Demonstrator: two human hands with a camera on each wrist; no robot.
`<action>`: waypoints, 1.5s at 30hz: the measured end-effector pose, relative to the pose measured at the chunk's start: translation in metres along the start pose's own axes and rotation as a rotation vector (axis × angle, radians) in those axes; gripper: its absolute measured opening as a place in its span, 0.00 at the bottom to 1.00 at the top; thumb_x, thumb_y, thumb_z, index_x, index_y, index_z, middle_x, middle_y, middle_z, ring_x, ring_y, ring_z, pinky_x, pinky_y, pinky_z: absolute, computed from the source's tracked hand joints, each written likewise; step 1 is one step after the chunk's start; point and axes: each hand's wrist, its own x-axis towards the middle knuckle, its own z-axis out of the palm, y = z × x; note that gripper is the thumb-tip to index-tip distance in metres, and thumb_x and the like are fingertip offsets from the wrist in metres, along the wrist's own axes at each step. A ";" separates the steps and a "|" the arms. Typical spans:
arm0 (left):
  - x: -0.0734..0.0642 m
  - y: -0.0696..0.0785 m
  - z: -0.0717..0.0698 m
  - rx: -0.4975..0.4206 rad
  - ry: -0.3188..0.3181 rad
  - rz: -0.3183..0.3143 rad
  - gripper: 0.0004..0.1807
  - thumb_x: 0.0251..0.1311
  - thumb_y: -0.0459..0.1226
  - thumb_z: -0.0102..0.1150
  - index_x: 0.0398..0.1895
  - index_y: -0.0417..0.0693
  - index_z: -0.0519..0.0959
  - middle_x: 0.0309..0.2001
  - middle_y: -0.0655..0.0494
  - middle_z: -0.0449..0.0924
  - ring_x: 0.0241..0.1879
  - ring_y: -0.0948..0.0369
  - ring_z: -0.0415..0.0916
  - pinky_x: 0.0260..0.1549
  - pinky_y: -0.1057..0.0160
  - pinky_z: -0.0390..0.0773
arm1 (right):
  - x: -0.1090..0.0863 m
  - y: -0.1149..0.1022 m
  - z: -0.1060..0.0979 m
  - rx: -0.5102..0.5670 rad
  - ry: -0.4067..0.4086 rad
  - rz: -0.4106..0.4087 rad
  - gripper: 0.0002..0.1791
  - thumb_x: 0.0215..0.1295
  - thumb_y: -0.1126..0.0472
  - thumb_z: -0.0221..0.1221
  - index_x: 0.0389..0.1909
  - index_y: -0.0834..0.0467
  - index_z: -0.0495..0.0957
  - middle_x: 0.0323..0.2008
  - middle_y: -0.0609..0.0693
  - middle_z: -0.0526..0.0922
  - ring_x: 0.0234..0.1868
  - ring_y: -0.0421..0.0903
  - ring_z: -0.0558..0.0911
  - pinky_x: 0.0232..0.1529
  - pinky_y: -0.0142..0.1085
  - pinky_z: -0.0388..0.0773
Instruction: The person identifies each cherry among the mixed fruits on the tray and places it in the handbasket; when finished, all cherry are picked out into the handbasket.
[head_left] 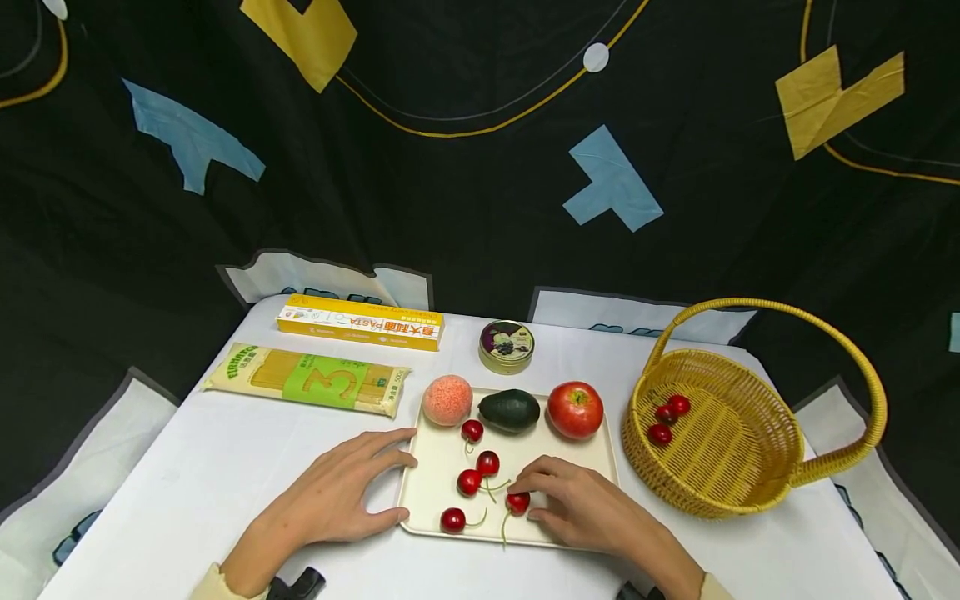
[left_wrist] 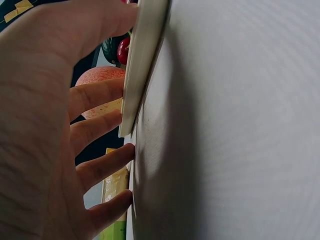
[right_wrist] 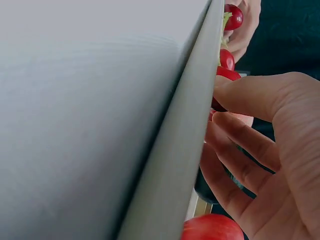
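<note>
Left hand (head_left: 337,487): spreading its fingers wide, touching the left edge of the tray (head_left: 438,496).
Right hand (head_left: 581,504): pinching a cherry (head_left: 518,504) at the tray's near part.
Loose cherries (head_left: 469,482): four, lying on the tray, left of the pinched one.
Far row: pinkish round fruit (head_left: 447,400), avocado (head_left: 510,411) and apple (head_left: 575,410) are lining the tray's far side.
Basket (head_left: 723,454): standing right of the tray, holding three cherries (head_left: 661,434).
Tin (head_left: 506,346): sitting behind the tray.
</note>
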 end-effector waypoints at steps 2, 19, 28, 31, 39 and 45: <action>0.000 0.000 0.000 -0.001 0.001 0.000 0.28 0.59 0.64 0.73 0.60 0.69 0.83 0.79 0.63 0.69 0.75 0.53 0.70 0.72 0.42 0.74 | 0.000 0.000 0.000 -0.002 -0.010 0.013 0.19 0.67 0.58 0.74 0.57 0.42 0.86 0.55 0.34 0.83 0.53 0.32 0.82 0.53 0.33 0.86; 0.000 -0.001 0.000 0.003 -0.006 -0.004 0.29 0.60 0.66 0.70 0.60 0.70 0.83 0.79 0.63 0.69 0.75 0.53 0.70 0.71 0.41 0.74 | -0.004 -0.001 -0.003 0.035 -0.013 0.051 0.17 0.67 0.60 0.73 0.53 0.44 0.83 0.47 0.32 0.82 0.42 0.33 0.80 0.44 0.26 0.81; -0.001 -0.001 0.000 0.007 -0.005 -0.007 0.29 0.59 0.66 0.71 0.60 0.70 0.83 0.79 0.63 0.69 0.75 0.53 0.70 0.71 0.41 0.74 | -0.012 0.000 -0.019 0.023 0.065 0.027 0.16 0.67 0.61 0.73 0.54 0.45 0.85 0.51 0.35 0.82 0.47 0.34 0.83 0.47 0.31 0.86; -0.001 -0.001 0.000 0.005 -0.005 -0.007 0.29 0.59 0.66 0.71 0.60 0.70 0.83 0.79 0.63 0.69 0.75 0.53 0.70 0.72 0.41 0.74 | -0.015 0.000 -0.028 0.003 0.076 0.055 0.17 0.66 0.63 0.74 0.53 0.46 0.85 0.52 0.37 0.83 0.45 0.35 0.84 0.45 0.32 0.87; -0.001 -0.001 0.001 0.003 -0.008 -0.012 0.29 0.59 0.67 0.71 0.60 0.70 0.83 0.79 0.63 0.69 0.75 0.53 0.70 0.72 0.41 0.74 | -0.023 0.003 -0.052 -0.039 0.205 0.082 0.26 0.58 0.69 0.78 0.53 0.45 0.84 0.49 0.36 0.84 0.44 0.36 0.84 0.41 0.33 0.89; 0.000 -0.001 0.001 0.003 -0.007 -0.013 0.29 0.59 0.67 0.70 0.60 0.70 0.83 0.79 0.63 0.69 0.75 0.53 0.70 0.72 0.41 0.74 | -0.029 0.009 -0.065 -0.073 0.298 0.107 0.26 0.57 0.68 0.80 0.53 0.44 0.85 0.47 0.36 0.85 0.41 0.39 0.84 0.38 0.34 0.89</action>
